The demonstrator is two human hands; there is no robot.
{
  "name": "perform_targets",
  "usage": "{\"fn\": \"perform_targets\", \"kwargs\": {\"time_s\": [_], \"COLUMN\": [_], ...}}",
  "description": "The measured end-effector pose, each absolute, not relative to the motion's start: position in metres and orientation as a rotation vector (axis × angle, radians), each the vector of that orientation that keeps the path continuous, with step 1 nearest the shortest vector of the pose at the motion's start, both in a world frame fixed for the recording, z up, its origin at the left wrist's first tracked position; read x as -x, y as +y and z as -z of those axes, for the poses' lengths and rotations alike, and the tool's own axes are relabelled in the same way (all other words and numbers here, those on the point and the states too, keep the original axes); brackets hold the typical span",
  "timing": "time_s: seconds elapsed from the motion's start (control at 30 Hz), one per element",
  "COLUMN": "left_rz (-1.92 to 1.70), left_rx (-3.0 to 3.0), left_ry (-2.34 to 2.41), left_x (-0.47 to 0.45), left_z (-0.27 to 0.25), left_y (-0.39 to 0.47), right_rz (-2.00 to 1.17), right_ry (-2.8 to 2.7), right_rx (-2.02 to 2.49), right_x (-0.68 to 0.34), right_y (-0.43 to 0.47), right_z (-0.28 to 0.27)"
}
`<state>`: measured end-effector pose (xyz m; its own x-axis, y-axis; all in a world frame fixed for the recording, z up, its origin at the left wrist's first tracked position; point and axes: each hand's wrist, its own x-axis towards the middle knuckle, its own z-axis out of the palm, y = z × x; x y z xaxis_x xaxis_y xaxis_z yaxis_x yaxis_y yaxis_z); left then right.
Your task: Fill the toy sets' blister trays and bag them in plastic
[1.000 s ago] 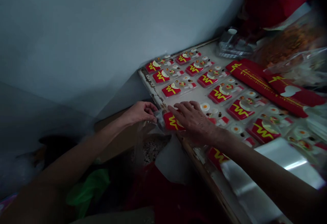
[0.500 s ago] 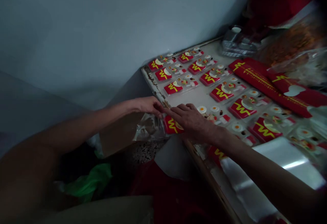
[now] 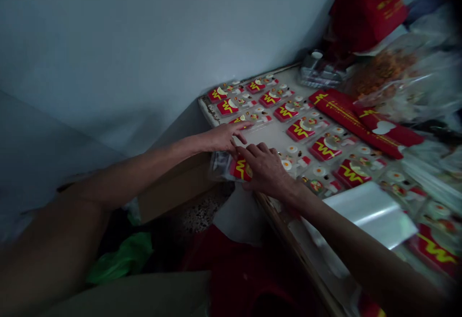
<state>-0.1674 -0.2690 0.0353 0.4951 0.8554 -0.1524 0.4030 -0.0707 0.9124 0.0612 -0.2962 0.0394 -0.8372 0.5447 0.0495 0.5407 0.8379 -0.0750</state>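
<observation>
Since the earlier picture, the left hand (image 3: 221,138) is moving up over the desk (image 3: 269,136) edge, and its fingers, bunched by the clear end before, are now spreading wide. They are holding nothing that I can see. Below that arm, a green thin plastic bag (image 3: 122,259) and a brown cardboard box (image 3: 176,189) are lying lower than the desk.

Just under the left hand, a small red packet with a yellow zigzag, in a clear plastic bag (image 3: 239,168), is sitting at the desk's edge. Its clear, loose end is poking left, out past the edge. Its long side is running roughly left to right, but its right end is hiding under the right hand (image 3: 269,170). Those fingers are bending down onto it; I cannot tell if they are pinching it or only pressing.

It looks like the hands are tidying the bag's loose end. That seems to be calling for the right hand keeping still and the left fingers smoothing the clear plastic.

Farther right, rows of like red packets (image 3: 301,130) are lying flat, and shiny clear plastic sheets (image 3: 364,211) are resting near the right arm.
</observation>
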Motion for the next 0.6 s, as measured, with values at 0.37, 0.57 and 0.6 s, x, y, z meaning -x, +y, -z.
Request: {"fn": "perform_targets", "kwargs": {"time_s": [0.37, 0.57, 0.6], "left_rz": [-0.534, -0.847, -0.876], "left_rx": [-2.251, -2.535, -2.56], "left_ry": [0.966, 1.245, 1.345], "left_x": [0.092, 0.05, 0.046], "left_z": [-0.059, -0.05, -0.044], "left_y": [-0.199, -0.19, -0.199], "right_rz": [-0.111, -0.09, -0.091], "right_ry": [-2.546, -2.321, -2.297], "right_rx": [1.386, 1.682, 1.723], "right_x": [-0.105, -0.129, -0.13], "right_y": [-0.282, -0.249, -0.245], "right_z": [-0.033, -0.024, -0.023]}}
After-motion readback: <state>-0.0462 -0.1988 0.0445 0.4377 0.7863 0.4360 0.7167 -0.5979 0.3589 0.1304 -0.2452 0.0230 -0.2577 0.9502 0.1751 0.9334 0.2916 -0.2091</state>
